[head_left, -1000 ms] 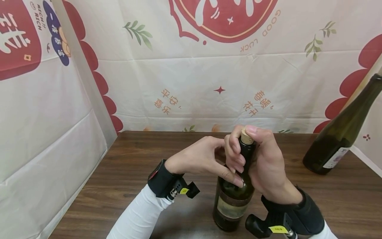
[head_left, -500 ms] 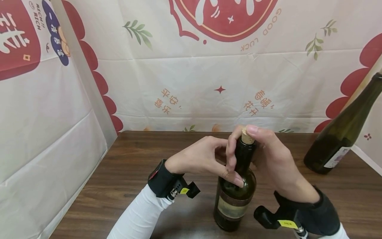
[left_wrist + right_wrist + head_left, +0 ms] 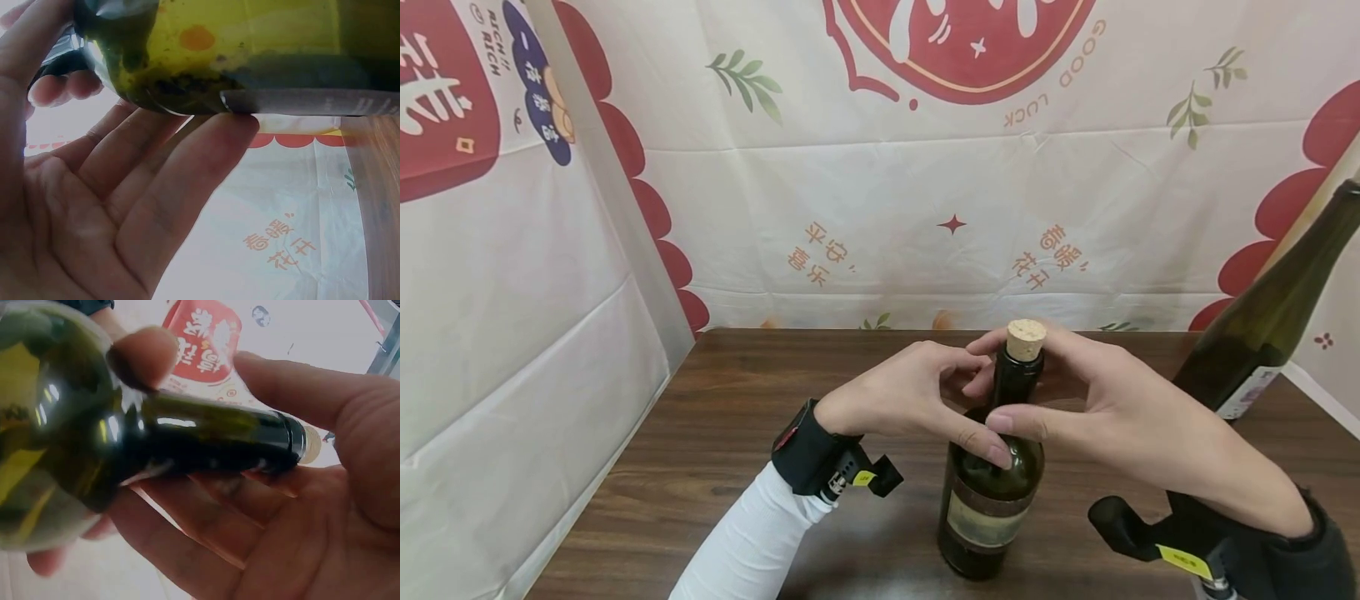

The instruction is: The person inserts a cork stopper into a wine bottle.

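Observation:
A dark green glass wine bottle (image 3: pixel 981 546) with a pale label stands upright on the wooden table, a cork (image 3: pixel 1026 340) protruding from its mouth. My left hand (image 3: pixel 906 396) holds the bottle around its shoulder, thumb in front and fingers behind. Around the neck lies my right hand (image 3: pixel 1112 396), its fingers (image 3: pixel 206 531) extended along the far side of the glass. The right thumb (image 3: pixel 287 387) stands apart from the neck in the right wrist view. In the left wrist view, the left fingers (image 3: pixel 181 181) touch the glass; part of the right hand is hidden behind the neck.
A second green bottle (image 3: pixel 1262 342), taller and with a white label, stands at the right, partly hidden by my right hand. The brown table (image 3: pixel 700 467) ends at a printed white cloth (image 3: pixel 880 192) behind, with another sheet at the left.
My right hand has let go of the cork, opened and swung down to the right, with its thumb now beside the bottle neck. The left hand and bottle have stayed in place.

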